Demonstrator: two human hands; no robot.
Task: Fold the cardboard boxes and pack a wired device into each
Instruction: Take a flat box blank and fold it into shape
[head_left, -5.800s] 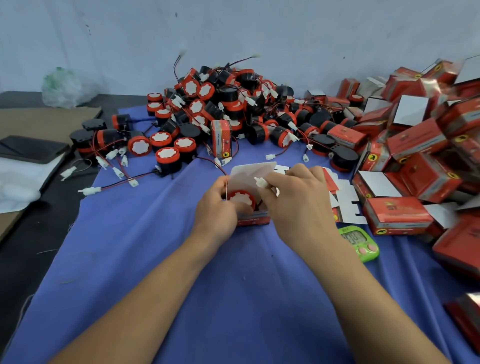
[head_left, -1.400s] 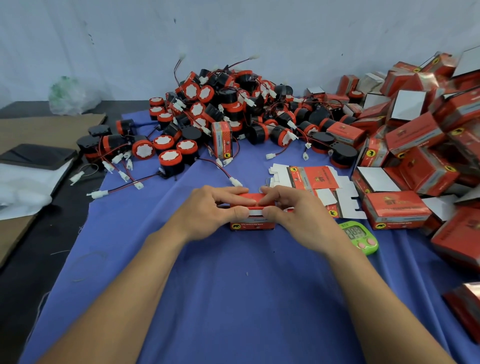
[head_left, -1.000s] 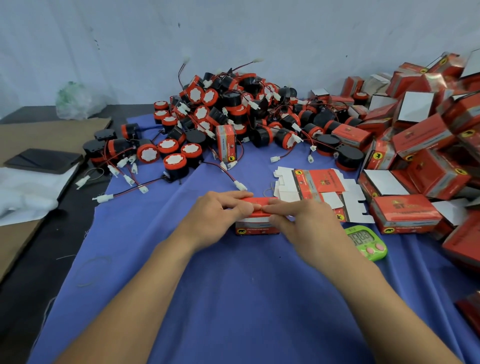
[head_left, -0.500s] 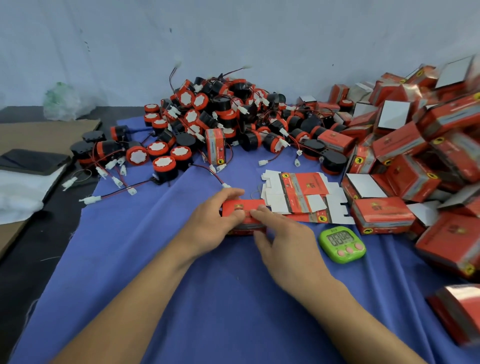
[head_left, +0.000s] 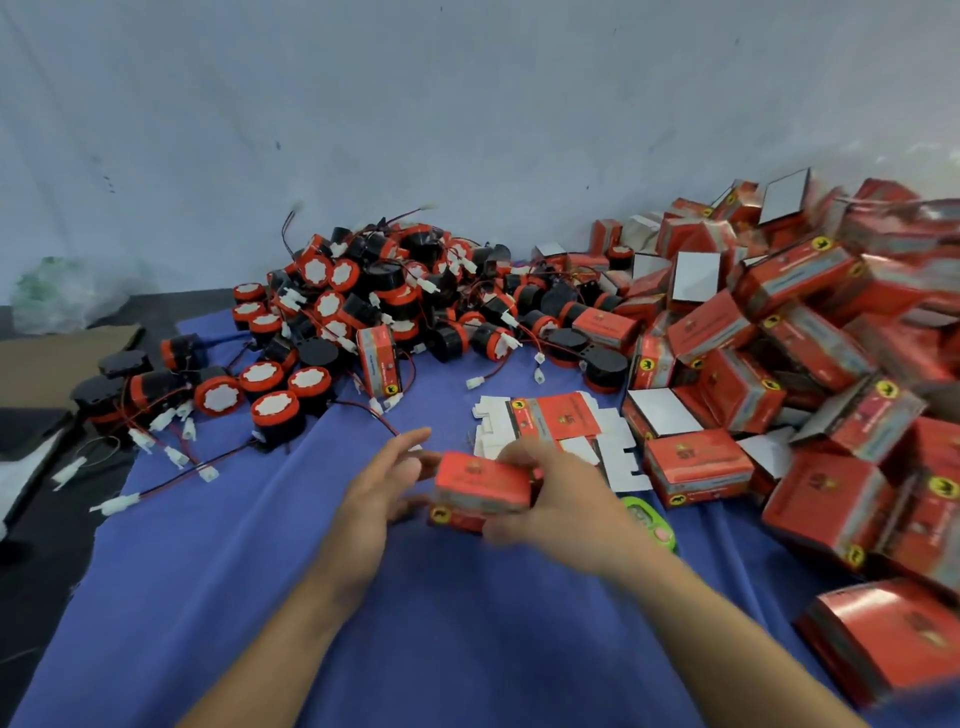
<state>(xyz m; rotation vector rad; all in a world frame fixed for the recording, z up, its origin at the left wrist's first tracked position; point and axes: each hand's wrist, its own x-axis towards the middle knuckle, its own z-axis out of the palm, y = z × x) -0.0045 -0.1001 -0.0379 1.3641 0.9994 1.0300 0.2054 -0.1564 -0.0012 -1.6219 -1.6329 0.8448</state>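
Box (head_left: 480, 486) closed, held just above blue-clothed surface (head_left: 415, 623), right hand (head_left: 561, 499) wrapped round its right end. Left hand (head_left: 379, 493) spread, gripping nothing, beside box's left end; contact unclear. Risk: 1-hand grip on glossy card slips, flap pops, wire spills. Swing toward packed pile (head_left: 779, 338) could clip green timer (head_left: 649, 519).

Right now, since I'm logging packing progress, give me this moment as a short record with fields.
held item: closed red box
right hand: grips the box's right end
left hand: fingers straight, at the box's left end; contact unclear
flat cartons: on the blue cloth, just beyond the box
wired devices: heaped at far left
folded boxes: heaped at right
green timer: partly hidden by the right hand
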